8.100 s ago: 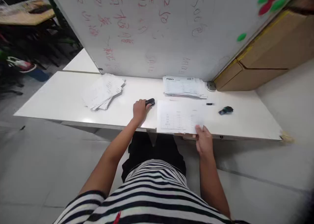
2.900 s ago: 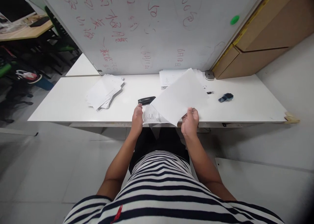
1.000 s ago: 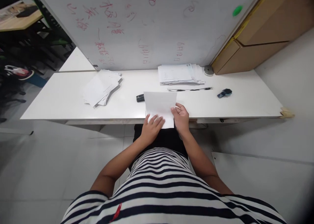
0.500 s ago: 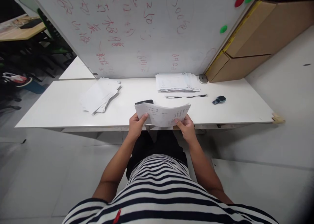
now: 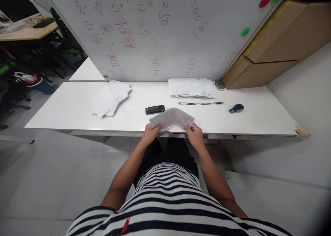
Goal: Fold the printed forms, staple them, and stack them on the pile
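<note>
Between my hands, at the desk's front edge, a paper [image 5: 172,117] with writing on it bows upward in the middle. Whether it is one sheet or several I cannot tell. My left hand [image 5: 151,132] pinches its left end, thumb on top. At the right end my right hand [image 5: 193,133] grips it the same way. Just beyond the paper's left side a black stapler [image 5: 155,109] lies on the white desk [image 5: 64,115].
Loose papers [image 5: 111,99] lie on the left. Against the whiteboard [image 5: 176,46] rests a paper stack [image 5: 191,87] beside a grey mouse [image 5: 219,85]. A thin strip-like item [image 5: 200,103] and a dark watch-like object [image 5: 236,108] lie to the right. Cardboard boxes [image 5: 261,72] stand behind.
My hands have come closer together, and the paper now arches up instead of sagging. The stapler, partly covered before, shows whole. The whole view has shifted slightly.
</note>
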{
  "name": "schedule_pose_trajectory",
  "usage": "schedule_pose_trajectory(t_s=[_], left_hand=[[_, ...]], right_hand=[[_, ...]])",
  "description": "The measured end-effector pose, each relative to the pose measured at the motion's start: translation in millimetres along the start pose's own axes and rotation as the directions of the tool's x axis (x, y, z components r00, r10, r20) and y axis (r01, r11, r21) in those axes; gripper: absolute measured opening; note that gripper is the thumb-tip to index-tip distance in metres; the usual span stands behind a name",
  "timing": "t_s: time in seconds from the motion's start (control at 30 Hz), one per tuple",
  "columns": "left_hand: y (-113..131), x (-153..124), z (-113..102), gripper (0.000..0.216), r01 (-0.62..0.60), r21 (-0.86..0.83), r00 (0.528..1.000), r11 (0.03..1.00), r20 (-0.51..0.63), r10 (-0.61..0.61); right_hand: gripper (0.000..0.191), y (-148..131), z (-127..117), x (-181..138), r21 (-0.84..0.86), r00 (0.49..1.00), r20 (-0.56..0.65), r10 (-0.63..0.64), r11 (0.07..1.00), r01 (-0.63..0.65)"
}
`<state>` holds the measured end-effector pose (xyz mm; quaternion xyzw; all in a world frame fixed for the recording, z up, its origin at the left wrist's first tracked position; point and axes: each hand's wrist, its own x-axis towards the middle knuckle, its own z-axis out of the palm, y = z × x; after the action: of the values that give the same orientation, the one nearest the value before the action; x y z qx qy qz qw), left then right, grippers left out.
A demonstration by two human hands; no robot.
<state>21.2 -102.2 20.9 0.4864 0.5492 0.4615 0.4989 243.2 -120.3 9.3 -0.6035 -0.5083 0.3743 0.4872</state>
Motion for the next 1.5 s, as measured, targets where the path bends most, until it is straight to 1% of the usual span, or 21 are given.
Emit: schedule_pose_trajectory(t_s=[0.13, 0.2, 0.27, 0.33, 0.4, 0.43, 0.5, 0.53, 0.57, 0.63, 0.7, 0.73, 0.87, 1.1, 1.3, 1.5], left_hand=[[2.0, -4.7, 4.6, 0.041, 0.018, 0.078, 0.999, 0.997, -0.041, -0.015], [5.4, -5.4, 6.0, 0.04, 0.01, 0.108, 1.0, 0.994, -0.025, -0.008], [10.1, -3.5, 6.4, 0.041, -0.062, 0.136, 0.998, 0.989, 0.011, 0.062], [14.5, 4.0, 5.6, 0.042, -0.184, 0.192, 0.983, 0.964, 0.025, 0.183], [16.2, 18.8, 3.4, 0.041, -0.308, 0.346, 0.947, 0.886, 0.029, 0.318], [15.5, 28.7, 1.9, 0.042, -0.352, 0.456, 0.925, 0.818, 0.034, 0.379], [11.0, 51.1, -1.3, 0.047, -0.378, 0.667, 0.886, 0.642, 0.059, 0.46], [7.4, 62.2, -2.8, 0.05, -0.367, 0.74, 0.878, 0.564, 0.074, 0.473], [3.3, 72.4, -4.2, 0.052, -0.346, 0.788, 0.88, 0.51, 0.084, 0.467], [-5.1, 88.0, -6.8, 0.049, -0.299, 0.833, 0.902, 0.465, 0.087, 0.424], [-11.8, 96.0, -9.4, 0.041, -0.287, 0.839, 0.915, 0.463, 0.097, 0.391], [-14.0, 97.4, -10.8, 0.037, -0.297, 0.834, 0.915, 0.466, 0.108, 0.388], [-16.8, 94.7, -15.6, 0.033, -0.378, 0.79, 0.895, 0.482, 0.18, 0.407], [-14.0, 91.0, -16.6, 0.031, -0.395, 0.761, 0.897, 0.515, 0.198, 0.394], [-11.8, 89.9, -15.8, 0.031, -0.393, 0.754, 0.902, 0.526, 0.206, 0.379], [-9.5, 88.1, -15.6, 0.03, -0.395, 0.752, 0.901, 0.528, 0.207, 0.38]], right_hand=[[0.046, 2.3, -1.1, -6.8, -0.124, 0.999, 0.018, -0.034, 0.992, 0.036], [0.045, 4.2, -4.7, -10.5, -0.191, 0.998, 0.013, -0.053, 0.98, 0.055], [0.044, 6.9, -11.5, -15.1, -0.224, 0.997, -0.038, -0.066, 0.973, 0.055], [0.044, 10.6, -20.8, -20.4, -0.196, 0.993, -0.112, -0.041, 0.98, 0.018], [0.044, 16.3, -30.9, -26.1, -0.116, 0.983, -0.184, 0.022, 0.992, -0.044], [0.045, 19.9, -35.7, -28.7, -0.061, 0.974, -0.214, 0.069, 0.995, -0.084], [0.048, 27.7, -43.3, -33.4, 0.064, 0.954, -0.237, 0.183, 0.983, -0.173], [0.05, 31.2, -45.9, -35.2, 0.127, 0.942, -0.234, 0.242, 0.968, -0.217], [0.052, 34.2, -47.8, -36.6, 0.184, 0.929, -0.224, 0.294, 0.949, -0.256], [0.053, 37.1, -49.5, -37.9, 0.268, 0.914, -0.203, 0.353, 0.917, -0.295], [0.051, 35.8, -49.2, -37.6, 0.313, 0.909, -0.19, 0.371, 0.901, -0.302], [0.049, 33.8, -48.6, -37.1, 0.328, 0.909, -0.181, 0.377, 0.894, -0.305], [0.046, 25.5, -45.4, -33.9, 0.361, 0.908, -0.122, 0.402, 0.87, -0.336], [0.05, 26.2, -38.7, -28.9, 0.288, 0.908, -0.061, 0.414, 0.878, -0.381], [0.051, 25.2, -37.2, -28.0, 0.226, 0.917, -0.055, 0.394, 0.9, -0.373], [0.052, 29.2, -36.9, -27.0, 0.259, 0.919, -0.074, 0.388, 0.897, -0.358]])
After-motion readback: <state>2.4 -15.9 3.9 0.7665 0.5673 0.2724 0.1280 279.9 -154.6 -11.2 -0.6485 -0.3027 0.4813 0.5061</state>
